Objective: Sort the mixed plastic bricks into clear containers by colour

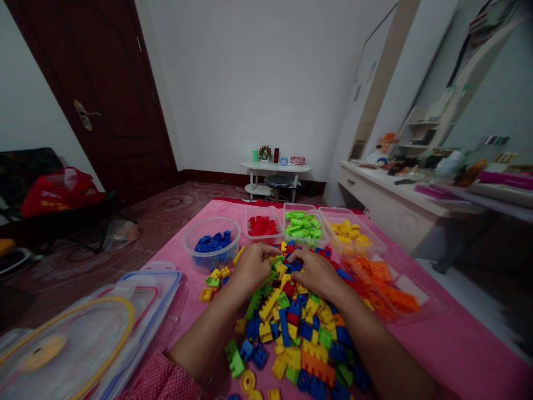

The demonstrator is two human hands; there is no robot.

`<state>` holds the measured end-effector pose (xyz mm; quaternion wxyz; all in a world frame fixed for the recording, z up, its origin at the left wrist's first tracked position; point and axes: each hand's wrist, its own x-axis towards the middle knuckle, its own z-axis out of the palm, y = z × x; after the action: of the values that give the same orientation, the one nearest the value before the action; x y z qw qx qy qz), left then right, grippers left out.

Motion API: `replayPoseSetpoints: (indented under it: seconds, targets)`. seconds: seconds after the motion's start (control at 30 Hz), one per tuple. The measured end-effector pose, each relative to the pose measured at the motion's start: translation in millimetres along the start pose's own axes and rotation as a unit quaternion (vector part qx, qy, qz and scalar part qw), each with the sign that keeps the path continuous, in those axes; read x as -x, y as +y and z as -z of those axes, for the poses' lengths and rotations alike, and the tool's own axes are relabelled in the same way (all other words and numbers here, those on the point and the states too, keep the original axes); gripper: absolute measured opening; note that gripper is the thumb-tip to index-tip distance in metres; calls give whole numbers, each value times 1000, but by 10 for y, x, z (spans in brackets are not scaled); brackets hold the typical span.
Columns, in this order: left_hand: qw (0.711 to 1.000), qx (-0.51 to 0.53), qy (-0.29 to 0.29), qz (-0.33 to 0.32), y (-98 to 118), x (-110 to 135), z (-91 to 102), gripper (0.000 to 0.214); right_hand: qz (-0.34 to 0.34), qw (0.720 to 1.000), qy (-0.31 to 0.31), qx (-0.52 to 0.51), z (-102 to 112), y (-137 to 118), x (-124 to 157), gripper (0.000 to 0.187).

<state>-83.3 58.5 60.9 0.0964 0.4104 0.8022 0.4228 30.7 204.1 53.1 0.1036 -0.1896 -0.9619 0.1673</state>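
A heap of mixed toy building bricks (291,316) in yellow, blue, green, red and orange spreads over the pink cloth. My left hand (255,265) is over the far left part of the heap, its index finger reaching right and its thumb apart; nothing shows in it. Opposite it, my right hand (315,271) bends its fingers and thumb around a blue brick (295,265) at the heap's far side. Its lower fingers are partly hidden. Beyond my hands stand tubs of blue bricks (213,242), red bricks (262,225), green bricks (303,224) and yellow bricks (348,231).
To the right, a clear box holds orange bricks (381,283). Stacked clear lids (83,339) with coloured seals lie at the left edge of the pink cloth (175,328). A dressing table (383,189) stands at right, a small white table (250,165) by the far wall.
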Motion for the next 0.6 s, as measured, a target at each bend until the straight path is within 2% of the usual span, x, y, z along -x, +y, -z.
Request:
replayPoseSetpoints:
  seconds: [0.23, 0.33, 0.4, 0.47, 0.53, 0.6]
  targets:
    - [998, 67, 3, -5, 54, 20, -39, 28, 4, 997, 52, -57, 65, 42, -21, 21]
    - [983, 179, 11, 24, 94, 8, -65, 25, -7, 985, 87, -150, 117, 24, -37, 21]
    - [945, 316, -10, 81, 139, 4, -78, 32, -13, 966, 105, -237, 142, -47, -34, 27]
    - [882, 447, -46, 144, 182, 8, -79, 38, -1, 940, 111, -324, 161, -146, -22, 38]
    - [826, 527, -75, 187, 206, 15, -68, 40, 17, 916, 112, -384, 172, -228, -11, 47]
    - [797, 560, -83, 212, 205, 20, -53, 38, 24, 911, 126, -391, 164, -250, -12, 45]
